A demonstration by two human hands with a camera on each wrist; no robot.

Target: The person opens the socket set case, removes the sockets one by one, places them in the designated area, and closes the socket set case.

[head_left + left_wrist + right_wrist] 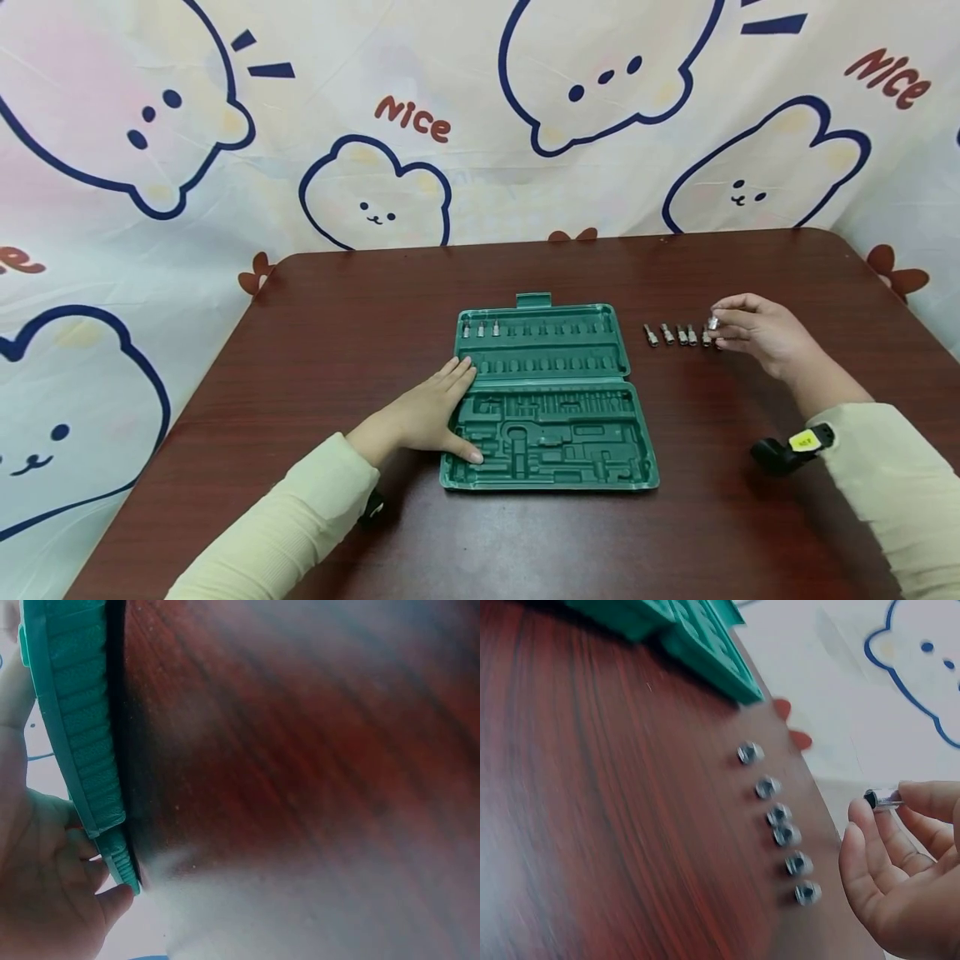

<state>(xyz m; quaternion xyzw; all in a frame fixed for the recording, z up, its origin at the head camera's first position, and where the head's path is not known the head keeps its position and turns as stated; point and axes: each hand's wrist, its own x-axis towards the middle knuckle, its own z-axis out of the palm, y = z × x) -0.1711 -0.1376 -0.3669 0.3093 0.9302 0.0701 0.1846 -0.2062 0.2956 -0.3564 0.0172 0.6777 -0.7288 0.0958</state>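
Matt green plastic case (551, 400), shiny metal bits (678, 335), glossy wood table (337, 333)

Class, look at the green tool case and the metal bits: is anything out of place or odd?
Most slots of the green tool case are empty; only three bits sit in its top row. Several bits lie loose on the table, one pinched in the right hand.

dark reddish wood table (315, 350), rounded corners. open green tool case (551, 400) sits flat about mid-table, and a short row of small metal bits (678, 335) lies on the wood toward the right edge
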